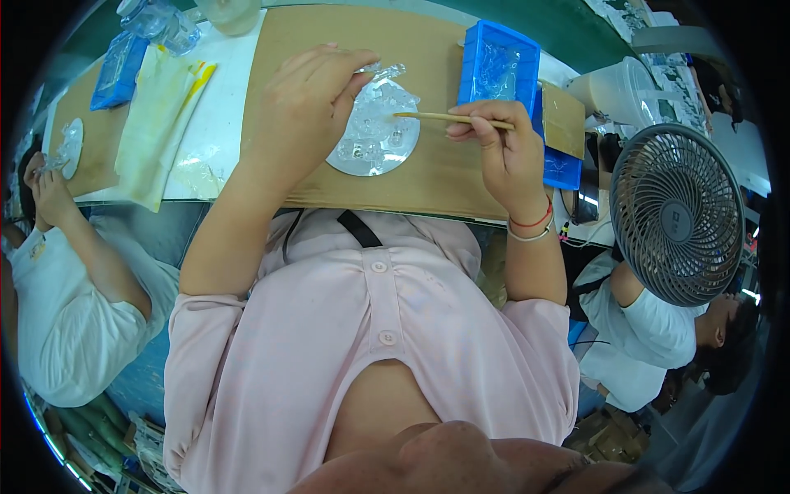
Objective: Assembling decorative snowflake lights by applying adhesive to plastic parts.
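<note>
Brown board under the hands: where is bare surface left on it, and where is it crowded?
The brown board is bare beside the round clear disc, below the right hand, and along its far edge above the left hand. It is crowded around the disc, wooden stick and blue tray.

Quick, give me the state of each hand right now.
Left hand: closed, pinching the edge of the clear plastic piece.
Right hand: closed, holding a thin wooden stick.

Factory workbench, seated co-workers (74,305) alongside, blue parts trays (498,70), desk fan (676,216)
</note>
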`<state>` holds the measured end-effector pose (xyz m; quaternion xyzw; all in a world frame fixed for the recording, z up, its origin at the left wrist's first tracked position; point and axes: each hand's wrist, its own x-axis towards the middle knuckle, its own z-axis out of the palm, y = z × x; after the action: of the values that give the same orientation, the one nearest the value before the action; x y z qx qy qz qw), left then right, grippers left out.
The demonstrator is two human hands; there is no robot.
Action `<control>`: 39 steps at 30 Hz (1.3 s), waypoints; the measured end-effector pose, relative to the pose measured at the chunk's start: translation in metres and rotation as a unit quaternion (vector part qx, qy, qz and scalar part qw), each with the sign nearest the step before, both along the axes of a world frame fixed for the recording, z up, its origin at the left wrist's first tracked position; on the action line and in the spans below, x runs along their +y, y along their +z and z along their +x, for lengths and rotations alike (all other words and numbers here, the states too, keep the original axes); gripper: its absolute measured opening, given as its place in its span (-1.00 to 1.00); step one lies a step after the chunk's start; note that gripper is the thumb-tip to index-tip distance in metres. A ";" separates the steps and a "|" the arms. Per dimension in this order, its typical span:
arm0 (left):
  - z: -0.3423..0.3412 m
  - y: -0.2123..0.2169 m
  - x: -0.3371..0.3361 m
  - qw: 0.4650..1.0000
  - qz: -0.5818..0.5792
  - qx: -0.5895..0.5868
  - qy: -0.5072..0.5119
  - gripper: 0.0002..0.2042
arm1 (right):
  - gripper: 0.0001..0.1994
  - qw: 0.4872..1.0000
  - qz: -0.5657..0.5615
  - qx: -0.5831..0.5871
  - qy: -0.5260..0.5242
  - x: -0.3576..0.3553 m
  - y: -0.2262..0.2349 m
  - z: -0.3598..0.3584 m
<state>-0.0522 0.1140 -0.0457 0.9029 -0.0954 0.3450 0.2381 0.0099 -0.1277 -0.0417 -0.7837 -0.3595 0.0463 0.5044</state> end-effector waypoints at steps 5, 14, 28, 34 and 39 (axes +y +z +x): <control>0.001 0.000 0.001 1.000 0.003 0.008 -0.004 -0.82 | -0.90 0.998 -0.052 -0.015 0.043 -0.003 0.009 0.008; 0.000 0.002 -0.008 0.999 -0.039 0.019 0.012 -0.83 | -0.92 0.999 0.011 -0.043 0.003 -0.018 -0.011 0.009; 0.002 -0.016 -0.006 0.996 -0.081 0.023 0.022 -0.81 | -0.85 0.983 0.017 -0.179 0.044 -0.036 -0.025 -0.020; 0.004 -0.016 -0.007 0.996 -0.079 0.020 0.031 -0.82 | -0.88 0.986 0.029 -0.153 0.062 -0.049 -0.025 -0.028; 0.005 -0.019 -0.005 0.996 -0.086 0.011 0.032 -0.82 | -0.89 0.988 0.026 -0.150 0.021 -0.044 -0.024 -0.028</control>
<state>-0.0476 0.1093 -0.0649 0.8853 -0.0335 0.3497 0.3048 -0.0181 -0.1721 -0.0652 -0.7605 -0.4488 -0.0704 0.4639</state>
